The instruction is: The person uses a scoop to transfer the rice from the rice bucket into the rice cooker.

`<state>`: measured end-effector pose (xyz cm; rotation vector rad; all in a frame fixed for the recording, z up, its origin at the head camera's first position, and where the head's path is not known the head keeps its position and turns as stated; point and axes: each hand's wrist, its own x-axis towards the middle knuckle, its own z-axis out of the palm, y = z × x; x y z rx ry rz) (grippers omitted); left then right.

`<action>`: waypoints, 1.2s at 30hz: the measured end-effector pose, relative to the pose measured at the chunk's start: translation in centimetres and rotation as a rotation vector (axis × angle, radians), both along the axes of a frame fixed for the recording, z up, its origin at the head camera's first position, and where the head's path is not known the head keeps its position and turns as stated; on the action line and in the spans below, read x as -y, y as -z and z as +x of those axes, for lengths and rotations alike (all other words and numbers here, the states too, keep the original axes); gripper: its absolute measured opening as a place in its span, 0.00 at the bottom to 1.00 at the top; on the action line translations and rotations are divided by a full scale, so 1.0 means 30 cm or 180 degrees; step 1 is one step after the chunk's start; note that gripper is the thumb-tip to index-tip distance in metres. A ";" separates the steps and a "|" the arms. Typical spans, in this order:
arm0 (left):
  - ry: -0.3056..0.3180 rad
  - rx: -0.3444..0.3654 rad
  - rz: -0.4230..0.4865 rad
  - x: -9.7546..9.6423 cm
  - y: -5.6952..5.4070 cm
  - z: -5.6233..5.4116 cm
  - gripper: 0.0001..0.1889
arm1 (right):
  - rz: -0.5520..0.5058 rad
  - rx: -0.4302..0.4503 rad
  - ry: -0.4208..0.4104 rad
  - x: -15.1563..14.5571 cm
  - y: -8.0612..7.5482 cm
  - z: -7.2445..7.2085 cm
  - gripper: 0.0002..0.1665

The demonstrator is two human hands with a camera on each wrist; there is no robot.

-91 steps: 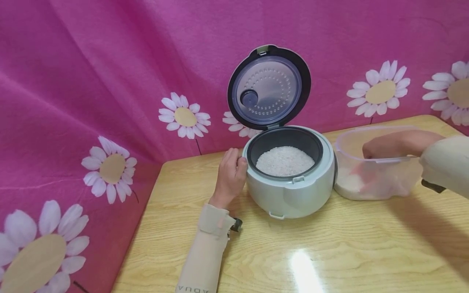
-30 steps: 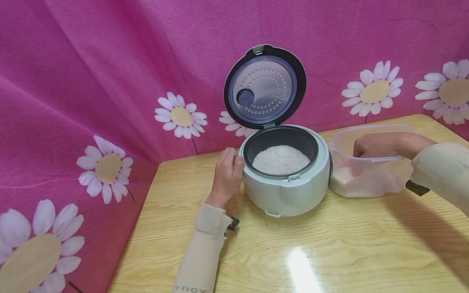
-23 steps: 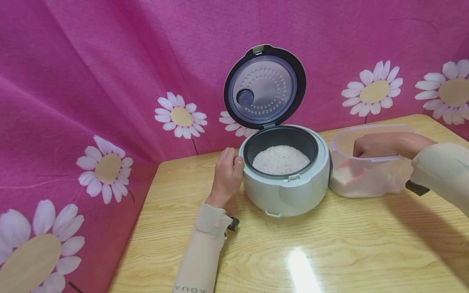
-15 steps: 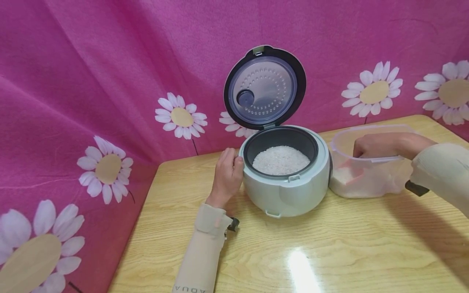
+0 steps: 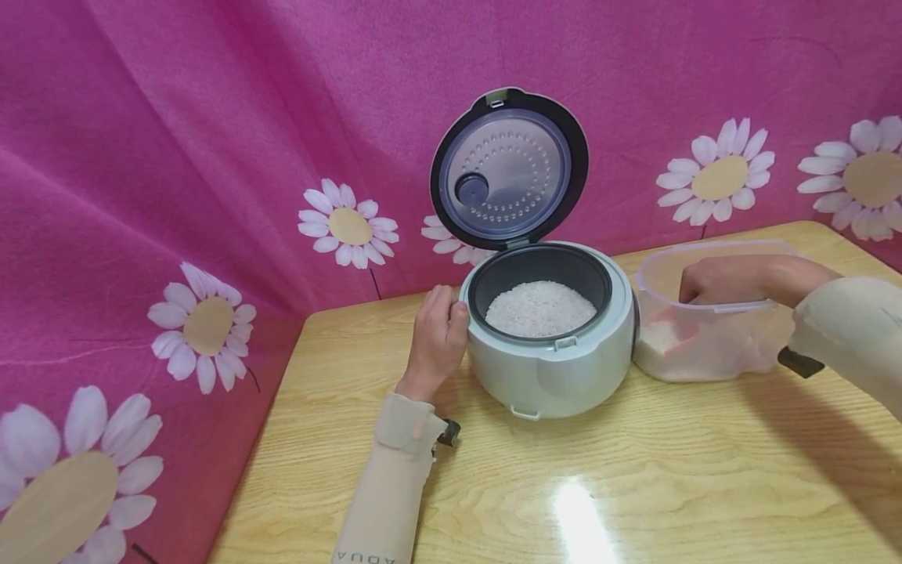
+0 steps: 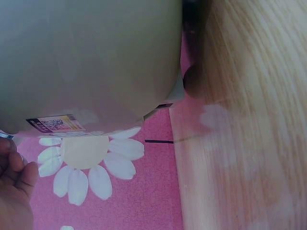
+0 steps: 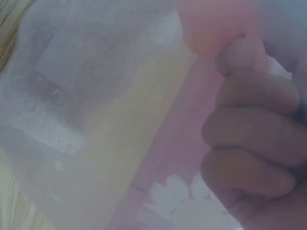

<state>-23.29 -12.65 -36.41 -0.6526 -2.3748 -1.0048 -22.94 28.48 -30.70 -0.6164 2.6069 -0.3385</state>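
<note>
A pale mint rice cooker (image 5: 553, 380) stands on the table with its round lid (image 5: 510, 168) raised. White rice (image 5: 541, 309) fills the lower part of its dark inner pot (image 5: 491, 274). My left hand (image 5: 438, 333) grips the cooker's left edge, fingers curled at the rim; in the left wrist view the cooker's side fills the upper left. To the right, my right hand (image 5: 733, 280) reaches into a translucent plastic container (image 5: 747, 345). Its curled fingers hold a pink scoop (image 7: 216, 26), whose lower part shows through the wall among the rice inside.
The container stands close against the cooker's right side. Both are on a light wooden table (image 5: 564, 486) with a glare spot at the front. A pink curtain with daisies (image 5: 380, 102) hangs directly behind and to the left.
Since the oldest frame, my right hand and the scoop have shifted slightly left within the container, and the view has shifted a little. Over the last second, both hands stay nearly still.
</note>
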 end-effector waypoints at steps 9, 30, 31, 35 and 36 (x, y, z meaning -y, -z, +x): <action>0.0002 -0.0001 -0.0018 0.001 0.003 -0.003 0.15 | -0.0012 -0.0182 0.0002 0.001 -0.004 0.008 0.11; 0.0013 0.0022 0.0003 0.000 0.003 -0.005 0.16 | 0.0015 -0.0360 0.0294 -0.027 -0.047 0.017 0.18; 0.0013 0.0017 0.0000 0.000 0.004 -0.006 0.16 | 0.0005 -0.0367 0.0325 -0.030 -0.050 0.019 0.17; 0.0007 0.0017 -0.0004 -0.002 0.006 -0.005 0.17 | -0.0022 -0.0493 0.0440 -0.038 -0.055 0.030 0.13; 0.0009 0.0016 -0.0003 -0.002 0.006 -0.005 0.17 | -0.0026 -0.0543 0.0465 -0.041 -0.056 0.033 0.12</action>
